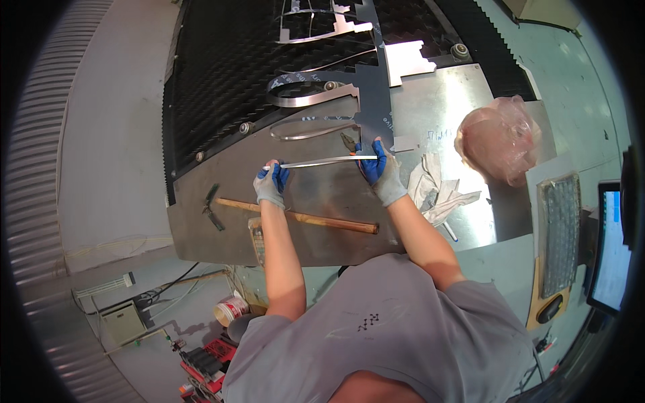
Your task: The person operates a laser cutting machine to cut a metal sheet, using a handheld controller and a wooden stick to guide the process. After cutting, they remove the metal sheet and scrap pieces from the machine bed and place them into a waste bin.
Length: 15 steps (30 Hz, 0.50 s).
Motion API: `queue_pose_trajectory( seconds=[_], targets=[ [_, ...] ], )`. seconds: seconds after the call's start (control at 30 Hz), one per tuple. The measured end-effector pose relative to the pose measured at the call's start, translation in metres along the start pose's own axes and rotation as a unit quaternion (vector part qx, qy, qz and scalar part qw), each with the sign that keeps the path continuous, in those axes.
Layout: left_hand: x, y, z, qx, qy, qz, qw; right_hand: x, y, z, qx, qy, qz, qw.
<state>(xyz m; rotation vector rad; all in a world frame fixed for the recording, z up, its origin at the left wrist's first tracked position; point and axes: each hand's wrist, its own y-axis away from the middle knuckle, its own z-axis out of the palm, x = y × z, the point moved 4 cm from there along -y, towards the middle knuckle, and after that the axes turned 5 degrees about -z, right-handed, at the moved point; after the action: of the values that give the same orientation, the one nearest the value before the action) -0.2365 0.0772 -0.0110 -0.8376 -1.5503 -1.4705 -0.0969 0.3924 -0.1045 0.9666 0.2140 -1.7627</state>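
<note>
While left hand (271, 184) and right hand (381, 171) grip strip (322, 162) near ends, likely light, springy, sharp-edged; best held at both ends.

The desk (316, 243) is grey, paling to bright silver toward its right edge. The left hand (271, 184) and right hand (381, 172) wear light grey gloves with blue fingers, and the strip (322, 162) is silvery white. Near the desk's front edge, the hammer (326, 221) has a honey-brown handle, darker at its end, and a dark grey-green head. The pliers (348, 142) are dark with a touch of orange. Toward the right edge, the cloth (428, 188) is off-white and the bag (498, 140) translucent pink. Past the far edge, the bed (222, 80) is black with a repeating sawtooth pattern; the sheet (375, 91) is slate blue with white marks.
</note>
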Motion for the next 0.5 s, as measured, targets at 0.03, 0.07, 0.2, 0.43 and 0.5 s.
queue_pose_trajectory(
  seconds=[0.03, 0.07, 0.2, 0.43, 0.5],
  targets=[
    [0.007, -0.001, 0.0, 0.025, -0.01, -0.014, 1.0, 0.005, -0.002, -0.005, 0.051, 0.003, 0.029, 0.998],
    [0.022, -0.004, 0.001, 0.024, -0.124, 0.031, 0.992, 0.007, -0.004, -0.003, 0.048, -0.033, 0.002, 0.998],
    [0.089, -0.035, 0.003, 0.18, -0.524, 0.189, 0.811, 0.012, -0.004, -0.001, 0.034, -0.234, 0.08, 0.968],
    [0.083, -0.097, 0.048, -0.193, -0.259, -0.108, 0.94, 0.0, 0.005, 0.004, 0.079, -0.407, 0.139, 0.899],
    [0.082, -0.096, 0.054, -0.168, -0.238, -0.124, 0.948, 0.0, 0.003, 0.006, 0.052, -0.411, 0.143, 0.899]
  ],
)
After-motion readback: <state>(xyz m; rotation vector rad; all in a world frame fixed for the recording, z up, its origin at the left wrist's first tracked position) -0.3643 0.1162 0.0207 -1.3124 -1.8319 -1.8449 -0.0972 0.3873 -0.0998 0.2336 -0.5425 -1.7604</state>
